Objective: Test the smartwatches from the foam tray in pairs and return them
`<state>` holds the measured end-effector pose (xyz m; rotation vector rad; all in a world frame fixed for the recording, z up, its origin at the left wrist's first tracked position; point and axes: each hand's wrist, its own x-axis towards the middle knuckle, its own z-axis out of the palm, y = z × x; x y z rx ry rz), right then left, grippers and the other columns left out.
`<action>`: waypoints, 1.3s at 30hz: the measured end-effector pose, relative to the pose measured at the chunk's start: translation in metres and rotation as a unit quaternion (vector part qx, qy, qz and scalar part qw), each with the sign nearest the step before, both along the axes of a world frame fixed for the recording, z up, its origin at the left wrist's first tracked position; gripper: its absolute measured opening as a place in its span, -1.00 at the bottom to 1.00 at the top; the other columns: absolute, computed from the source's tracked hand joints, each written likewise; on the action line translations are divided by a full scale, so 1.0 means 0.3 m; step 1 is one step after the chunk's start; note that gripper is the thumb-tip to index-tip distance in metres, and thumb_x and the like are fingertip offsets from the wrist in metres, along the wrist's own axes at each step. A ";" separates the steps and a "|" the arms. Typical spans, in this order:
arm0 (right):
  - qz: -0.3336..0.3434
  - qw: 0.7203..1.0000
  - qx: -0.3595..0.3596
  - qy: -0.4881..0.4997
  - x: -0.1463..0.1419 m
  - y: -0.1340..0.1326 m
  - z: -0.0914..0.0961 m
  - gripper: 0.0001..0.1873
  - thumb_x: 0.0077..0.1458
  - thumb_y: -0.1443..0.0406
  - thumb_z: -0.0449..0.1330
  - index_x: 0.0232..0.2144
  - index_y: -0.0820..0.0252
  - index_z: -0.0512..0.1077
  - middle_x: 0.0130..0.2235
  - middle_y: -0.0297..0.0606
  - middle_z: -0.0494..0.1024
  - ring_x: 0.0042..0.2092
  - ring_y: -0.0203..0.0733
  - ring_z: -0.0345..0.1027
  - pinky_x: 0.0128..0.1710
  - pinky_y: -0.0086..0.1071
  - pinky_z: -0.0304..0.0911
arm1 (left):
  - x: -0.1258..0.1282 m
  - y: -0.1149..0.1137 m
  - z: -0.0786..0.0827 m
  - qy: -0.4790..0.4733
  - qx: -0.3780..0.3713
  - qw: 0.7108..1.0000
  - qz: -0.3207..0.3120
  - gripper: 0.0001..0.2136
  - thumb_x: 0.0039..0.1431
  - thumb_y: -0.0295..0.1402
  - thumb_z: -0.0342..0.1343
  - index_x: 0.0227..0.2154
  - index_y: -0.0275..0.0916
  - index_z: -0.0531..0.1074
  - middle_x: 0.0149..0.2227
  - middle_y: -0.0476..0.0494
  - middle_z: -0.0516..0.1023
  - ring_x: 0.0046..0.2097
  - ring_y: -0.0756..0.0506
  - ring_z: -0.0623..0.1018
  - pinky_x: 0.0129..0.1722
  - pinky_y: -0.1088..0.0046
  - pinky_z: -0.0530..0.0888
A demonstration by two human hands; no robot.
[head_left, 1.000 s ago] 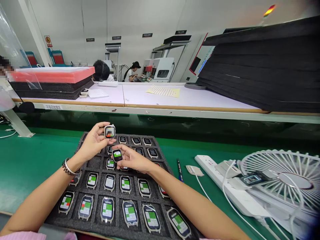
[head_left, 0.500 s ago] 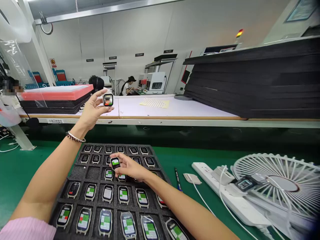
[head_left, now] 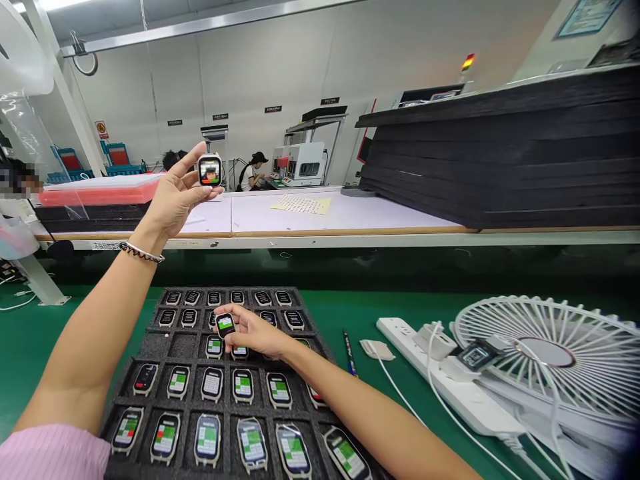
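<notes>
Raised above the shelf's front edge, my left hand pinches a smartwatch case without a strap; its lit screen faces me and shows a picture. My right hand grips a second watch case between thumb and fingers, its screen white and green, just over the foam tray. Rows of watch cases lie in the tray's pockets, the near ones lit in green, white or red, the far ones dark with text. Two pockets left of my right hand hold nothing. My right hand and forearm hide part of the tray.
Right of the tray lie a pen, a white charger puck, a power strip with cables and a white fan. Black foam sheets are stacked on the shelf. A co-worker sits far back.
My left hand has lifted its watch higher, and that screen's picture has changed. My right hand holds its watch nearly still over the tray. The whole view has shifted slightly.
</notes>
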<state>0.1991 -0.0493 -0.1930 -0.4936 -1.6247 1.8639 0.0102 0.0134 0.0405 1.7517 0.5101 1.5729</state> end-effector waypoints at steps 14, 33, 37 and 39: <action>-0.038 0.999 -0.002 0.016 0.008 -0.010 0.049 -0.37 -0.11 0.37 0.35 0.04 0.14 0.29 -0.12 -0.24 0.53 -0.40 -0.29 0.46 -0.30 -0.36 0.31 | -0.016 -0.002 0.082 0.010 0.022 1.000 0.006 -0.27 -0.06 -0.62 0.28 0.23 -0.04 0.38 -0.06 -0.16 0.55 -0.02 -0.23 0.61 -0.01 0.19 0.57; -0.030 1.000 0.000 0.009 0.001 -0.001 0.023 -0.37 -0.12 0.37 0.34 0.04 0.16 0.30 -0.12 -0.24 0.53 -0.40 -0.30 0.47 -0.29 -0.36 0.31 | -0.004 0.025 0.048 -0.020 -0.005 1.000 -0.017 -0.32 -0.10 -0.60 0.33 0.14 -0.01 0.45 -0.19 -0.03 0.61 -0.14 -0.12 0.65 0.06 0.24 0.57; -0.020 1.000 0.007 0.009 0.005 -0.004 0.025 -0.38 -0.09 0.36 0.32 0.06 0.17 0.28 -0.12 -0.25 0.53 -0.39 -0.32 0.46 -0.23 -0.34 0.31 | -0.062 0.063 0.010 -0.028 -0.029 0.999 0.008 -0.27 -0.09 -0.64 0.30 0.20 -0.04 0.40 -0.22 -0.03 0.62 -0.16 -0.08 0.65 0.10 0.25 0.55; -0.016 1.000 0.008 0.007 0.006 -0.004 0.024 -0.38 -0.08 0.35 0.33 0.06 0.16 0.28 -0.11 -0.24 0.52 -0.39 -0.31 0.46 -0.23 -0.33 0.31 | -0.091 0.084 -0.012 -0.038 -0.035 0.999 0.016 -0.25 -0.09 -0.67 0.27 0.23 -0.08 0.37 -0.19 -0.05 0.62 -0.13 -0.07 0.64 0.13 0.26 0.53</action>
